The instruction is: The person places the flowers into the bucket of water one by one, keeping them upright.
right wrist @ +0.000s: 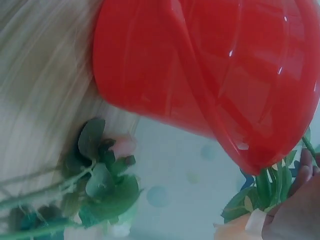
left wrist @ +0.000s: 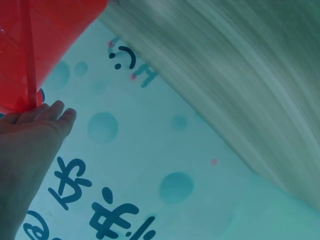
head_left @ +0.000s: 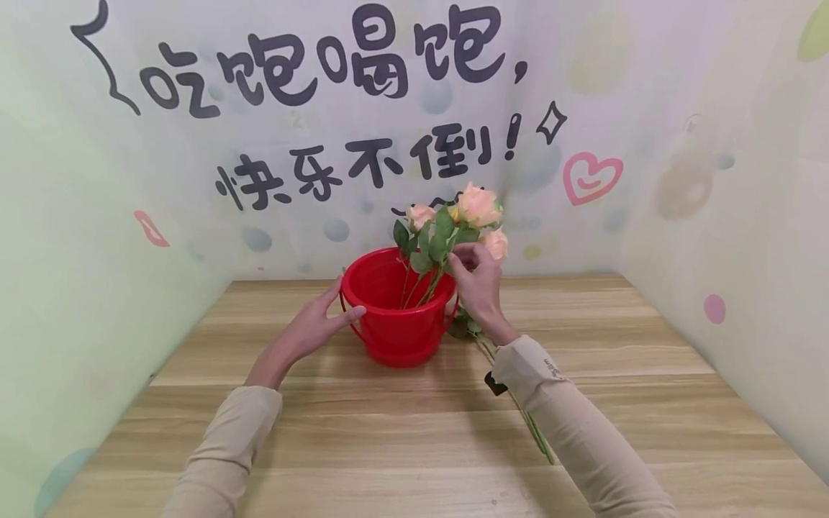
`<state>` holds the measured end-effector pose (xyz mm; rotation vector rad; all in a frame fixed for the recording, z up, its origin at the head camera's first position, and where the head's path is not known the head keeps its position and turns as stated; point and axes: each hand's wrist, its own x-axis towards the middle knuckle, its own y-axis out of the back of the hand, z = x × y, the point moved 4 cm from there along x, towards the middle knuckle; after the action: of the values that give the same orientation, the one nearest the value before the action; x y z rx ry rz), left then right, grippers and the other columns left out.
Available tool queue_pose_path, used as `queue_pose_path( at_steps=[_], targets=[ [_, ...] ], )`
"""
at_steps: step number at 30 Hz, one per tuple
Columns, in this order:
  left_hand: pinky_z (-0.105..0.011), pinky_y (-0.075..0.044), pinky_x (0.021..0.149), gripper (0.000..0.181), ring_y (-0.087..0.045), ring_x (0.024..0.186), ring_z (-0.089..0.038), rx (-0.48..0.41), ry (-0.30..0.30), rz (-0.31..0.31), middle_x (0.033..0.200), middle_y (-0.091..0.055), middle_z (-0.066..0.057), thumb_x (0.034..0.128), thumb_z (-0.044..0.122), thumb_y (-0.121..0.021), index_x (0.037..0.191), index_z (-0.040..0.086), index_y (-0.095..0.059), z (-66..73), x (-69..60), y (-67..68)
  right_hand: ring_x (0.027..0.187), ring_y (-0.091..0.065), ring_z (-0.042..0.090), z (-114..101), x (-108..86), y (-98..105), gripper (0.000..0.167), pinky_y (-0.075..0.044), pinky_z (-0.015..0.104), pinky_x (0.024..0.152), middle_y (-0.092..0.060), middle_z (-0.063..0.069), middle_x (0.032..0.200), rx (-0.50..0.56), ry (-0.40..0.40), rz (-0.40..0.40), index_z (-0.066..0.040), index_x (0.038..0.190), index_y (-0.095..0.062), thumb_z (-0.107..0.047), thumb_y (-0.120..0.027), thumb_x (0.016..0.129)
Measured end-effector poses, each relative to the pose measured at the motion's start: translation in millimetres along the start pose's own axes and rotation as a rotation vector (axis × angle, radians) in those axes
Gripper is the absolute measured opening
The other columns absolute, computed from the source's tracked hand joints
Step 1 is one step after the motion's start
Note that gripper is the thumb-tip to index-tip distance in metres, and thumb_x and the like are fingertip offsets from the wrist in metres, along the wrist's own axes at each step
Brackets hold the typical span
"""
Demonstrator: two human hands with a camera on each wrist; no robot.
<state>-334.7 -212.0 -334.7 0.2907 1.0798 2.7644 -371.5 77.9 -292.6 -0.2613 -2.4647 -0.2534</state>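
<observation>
A red bucket (head_left: 398, 338) stands upright on the table, its thin handle hanging down. My left hand (head_left: 307, 327) rests against the bucket's left side, fingers extended and thumb at the front of the rim; in the left wrist view, fingertips touch the red wall. Over the right rim, my right hand (head_left: 478, 280) pinches a rose stem among green leaves. Pale pink roses (head_left: 479, 206) rise around that hand, with several stems (head_left: 417, 291) reaching down into the bucket. Which bloom belongs to the pinched stem cannot be told.
More rose stems (head_left: 540, 440) lie on the wooden table (head_left: 388, 446) beside the right forearm, with leaves (right wrist: 112, 195) close to the bucket's base. A small black object (head_left: 495, 383) is partly hidden by the right sleeve. Printed cloth walls (head_left: 324, 237) stand behind and at both sides.
</observation>
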Motion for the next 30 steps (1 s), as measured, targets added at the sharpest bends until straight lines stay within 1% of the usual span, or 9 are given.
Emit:
queue_pose_path(
  at_steps=[5, 9, 12, 15, 19, 22, 24, 27, 30],
  targets=[
    [-0.062, -0.048, 0.102, 0.102, -0.026, 0.151, -0.043, -0.003, 0.002, -0.008, 0.169, -0.025, -0.014, 0.0928, 0.063, -0.066, 0.168, 0.018, -0.013, -0.3, -0.6, -1.4, 0.076, -0.059, 0.02, 3.0, -3.2, 5.5, 0.017, -0.045, 0.021, 0.063, -0.073, 0.017, 0.09, -0.075, -0.051, -0.076, 0.007, 0.105, -0.076, -0.006, -0.066, 0.099],
    [-0.062, -0.049, 0.102, 0.103, -0.026, 0.151, -0.042, -0.005, 0.01, -0.008, 0.169, -0.025, -0.014, 0.0921, 0.065, -0.066, 0.168, 0.019, -0.013, -0.5, -0.6, -1.0, 0.075, -0.055, 0.018, 2.5, -5.3, 17.7, 0.019, -0.043, 0.022, 0.063, -0.071, 0.015, 0.09, -0.093, -0.07, -0.085, 0.005, 0.106, -0.076, -0.009, -0.066, 0.1],
    [-0.061, -0.049, 0.102, 0.103, -0.026, 0.151, -0.042, -0.012, 0.01, -0.007, 0.169, -0.025, -0.013, 0.0917, 0.065, -0.066, 0.168, 0.02, -0.013, -0.5, 0.1, -0.6, 0.073, -0.055, 0.014, 4.5, -6.0, 31.3, 0.018, -0.043, 0.021, 0.063, -0.069, 0.016, 0.089, -0.08, -0.08, -0.077, 0.006, 0.105, -0.073, -0.01, -0.065, 0.101],
    [-0.061, -0.05, 0.101, 0.102, -0.027, 0.151, -0.041, -0.019, 0.009, -0.009, 0.169, -0.026, -0.013, 0.0918, 0.065, -0.066, 0.168, 0.021, -0.014, -1.5, 0.8, -1.3, 0.072, -0.057, 0.011, 13.5, -7.3, 48.6, 0.019, -0.044, 0.02, 0.062, -0.069, 0.019, 0.09, -0.072, -0.104, -0.059, 0.007, 0.103, -0.072, -0.01, -0.064, 0.102],
    [-0.061, -0.05, 0.101, 0.102, -0.027, 0.151, -0.041, -0.02, 0.008, -0.005, 0.168, -0.026, -0.013, 0.0919, 0.065, -0.066, 0.168, 0.022, -0.014, -1.9, 1.2, -0.7, 0.071, -0.06, 0.009, 33.5, -9.7, 72.7, 0.02, -0.044, 0.02, 0.06, -0.071, 0.022, 0.091, -0.135, -0.157, -0.073, 0.008, 0.102, -0.072, -0.01, -0.064, 0.102],
    [-0.061, -0.05, 0.101, 0.103, -0.026, 0.151, -0.042, -0.022, 0.006, -0.01, 0.169, -0.025, -0.014, 0.0919, 0.065, -0.066, 0.168, 0.021, -0.013, -2.1, 0.8, -0.9, 0.075, -0.061, 0.013, 52.5, -15.1, 87.8, 0.022, -0.043, 0.024, 0.06, -0.073, 0.02, 0.092, -0.233, -0.233, -0.152, 0.008, 0.105, -0.071, -0.012, -0.062, 0.102],
    [-0.061, -0.05, 0.101, 0.103, -0.027, 0.151, -0.042, -0.024, 0.013, -0.012, 0.169, -0.025, -0.013, 0.0914, 0.065, -0.066, 0.168, 0.022, -0.013, -2.2, 0.5, -0.9, 0.082, -0.064, 0.022, 64.5, -20.7, 95.5, 0.024, -0.043, 0.027, 0.063, -0.074, 0.018, 0.092, -0.282, -0.287, -0.224, 0.009, 0.107, -0.071, -0.013, -0.061, 0.102],
    [-0.061, -0.049, 0.101, 0.103, -0.026, 0.151, -0.042, -0.026, 0.015, -0.018, 0.169, -0.024, -0.013, 0.0915, 0.065, -0.066, 0.168, 0.022, -0.012, -2.3, 0.5, -1.5, 0.094, -0.065, 0.035, 80.7, -30.1, 103.0, 0.025, -0.044, 0.031, 0.07, -0.075, 0.018, 0.093, -0.315, -0.36, -0.326, 0.011, 0.109, -0.07, -0.01, -0.059, 0.101],
    [-0.061, -0.05, 0.101, 0.103, -0.027, 0.151, -0.041, -0.033, 0.017, -0.014, 0.169, -0.025, -0.012, 0.0914, 0.064, -0.067, 0.168, 0.022, -0.013, -2.3, 1.0, -1.4, 0.097, -0.066, 0.036, 95.2, -38.1, 104.8, 0.023, -0.044, 0.031, 0.071, -0.075, 0.019, 0.094, -0.332, -0.403, -0.403, 0.012, 0.108, -0.071, -0.006, -0.059, 0.098]
  ],
)
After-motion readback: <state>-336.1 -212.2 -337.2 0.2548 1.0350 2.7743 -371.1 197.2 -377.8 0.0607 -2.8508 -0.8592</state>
